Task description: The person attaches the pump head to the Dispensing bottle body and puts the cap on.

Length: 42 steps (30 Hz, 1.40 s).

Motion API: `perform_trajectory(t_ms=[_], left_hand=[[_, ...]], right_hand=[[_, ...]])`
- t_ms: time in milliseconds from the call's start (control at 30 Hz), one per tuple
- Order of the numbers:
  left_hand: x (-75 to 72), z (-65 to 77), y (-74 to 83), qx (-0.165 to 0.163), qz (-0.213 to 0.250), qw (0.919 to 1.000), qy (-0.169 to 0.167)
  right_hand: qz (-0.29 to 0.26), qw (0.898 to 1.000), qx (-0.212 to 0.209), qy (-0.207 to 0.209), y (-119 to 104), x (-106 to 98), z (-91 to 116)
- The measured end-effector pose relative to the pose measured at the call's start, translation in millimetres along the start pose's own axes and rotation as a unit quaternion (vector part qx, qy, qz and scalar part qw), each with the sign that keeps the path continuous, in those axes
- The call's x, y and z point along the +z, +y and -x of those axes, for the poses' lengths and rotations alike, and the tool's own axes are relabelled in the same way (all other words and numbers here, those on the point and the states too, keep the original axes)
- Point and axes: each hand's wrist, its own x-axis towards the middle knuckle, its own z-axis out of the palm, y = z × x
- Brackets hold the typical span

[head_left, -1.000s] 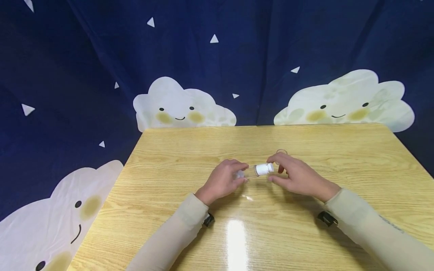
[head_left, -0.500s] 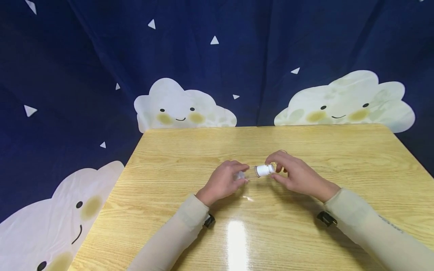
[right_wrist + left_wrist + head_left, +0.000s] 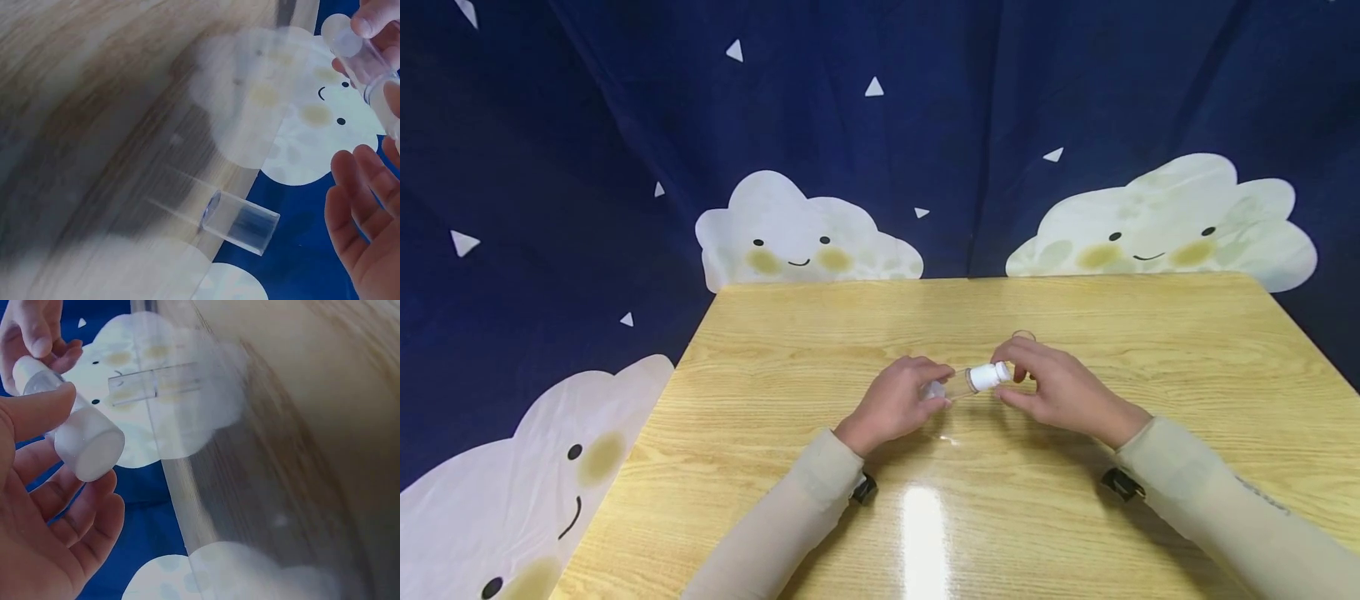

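Note:
A small clear bottle (image 3: 958, 385) with a wide white collar is held tilted in the air above the table's middle. My left hand (image 3: 895, 402) grips its whitish end between thumb and fingers; that end (image 3: 94, 450) faces the left wrist camera. Around the other end, the white collar (image 3: 987, 376), my right hand (image 3: 1060, 387) is loosely curved. In the head view its thumb and index finger look slightly apart from the collar. Behind the right hand stands a clear open-looking cylinder (image 3: 242, 223), mostly hidden in the head view.
A wood-grain table (image 3: 775, 467) lies beneath both hands, with a bright light reflection near its front. Behind it hangs a dark blue curtain (image 3: 820, 100) printed with smiling clouds. Black straps sit at both wrists.
The right thumb and index finger closed in on the collar half a second ago and have since spread apart again. The bottle's collar end has tipped slightly; the left hand keeps its grip.

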Motion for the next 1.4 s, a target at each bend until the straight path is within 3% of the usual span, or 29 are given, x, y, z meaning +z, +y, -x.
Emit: perform_trajectory(t_ms=[167, 600, 967, 1400], left_hand=[[-0.4, -0.5, 0.4, 0.006, -0.002, 1.0000, -0.006], [0.9, -1.3, 0.5, 0.009, -0.014, 0.9999, -0.004], [0.0, -2.7, -1.4, 0.005, -0.011, 0.9999, 0.001], [-0.4, -0.9, -3.7, 0.002, -0.008, 0.9999, 0.014]], right_hand=[[0.005, 1.000, 0.007, 0.004, 0.1, 1.4, 1.4], [0.034, 0.998, 0.034, -0.038, -6.0, 1.1, -1.0], [0.017, 0.997, 0.059, -0.050, -7.1, -1.9, -2.0], [0.008, 0.997, 0.056, -0.052, -4.1, -3.2, -0.5]])
